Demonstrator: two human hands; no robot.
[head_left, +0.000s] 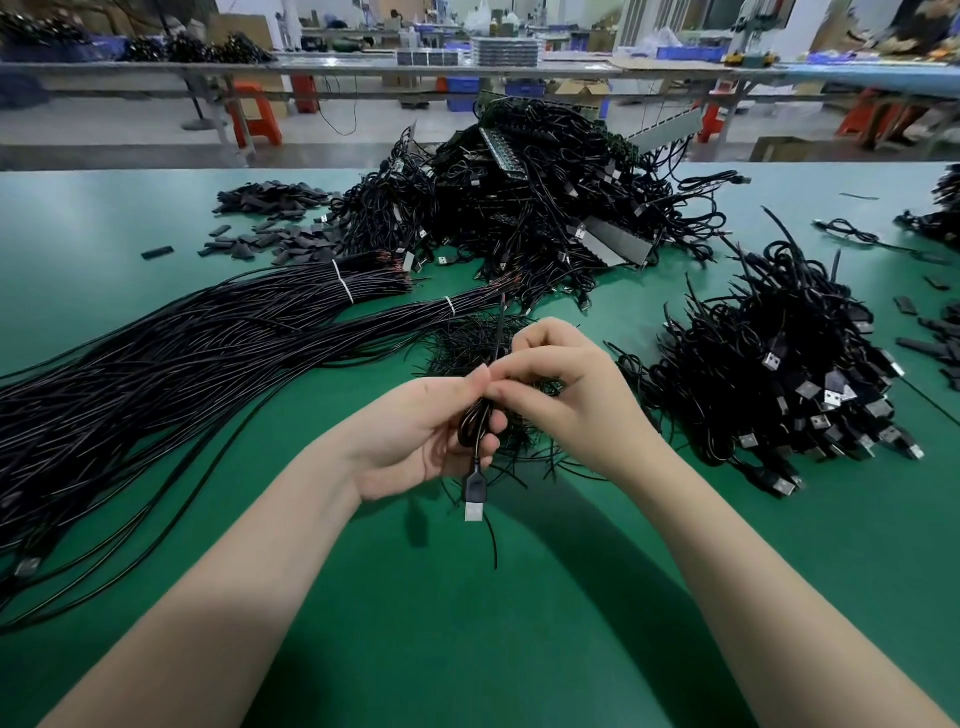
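Note:
My left hand (415, 431) grips a coiled black USB cable (474, 423) above the green table (467, 623). The cable's USB plug (474, 499) hangs down below my fingers, and a loose black tail trails under it. My right hand (566, 395) pinches the top of the coil where it meets my left thumb; a thin cable end sticks up between the hands. Beneath both hands lies a small heap of short black ties (467, 343).
Long black cables in tied bundles (182, 364) stretch across the left. A big tangle of cables and circuit strips (545, 208) sits at the back, coiled USB cables (779, 379) pile at the right, and small black sleeves (275, 234) lie at the back left.

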